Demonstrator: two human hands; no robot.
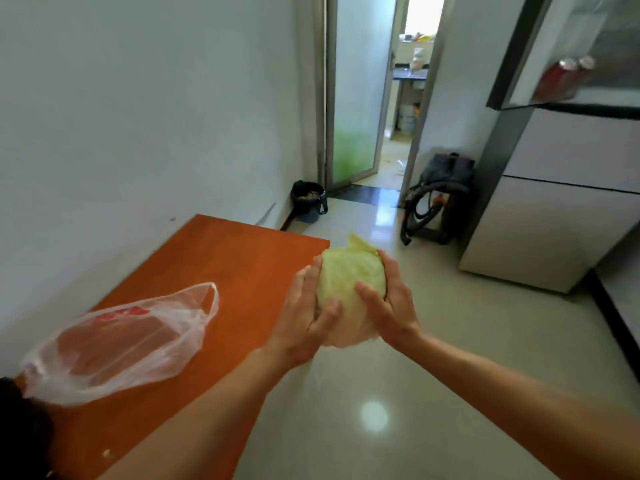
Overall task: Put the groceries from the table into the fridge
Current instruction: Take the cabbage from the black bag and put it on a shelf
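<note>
A pale green cabbage [349, 278] is held in the air just past the right edge of the orange table [242, 258]. My left hand [304, 313] grips its left side and my right hand [391, 303] grips its right side. A thin clear plastic bag [117, 344] with red print lies flat on the table at the left. The grey fridge [561, 216] stands at the right, and its upper door [519, 53] is swung open, with a red item showing on the door shelf.
A black bin [308, 200] sits on the floor by the wall past the table. A dark backpack [440, 195] leans against the fridge's left side. Behind them a doorway [398, 98] leads to another room. Glossy tiled floor [415, 341] lies between table and fridge.
</note>
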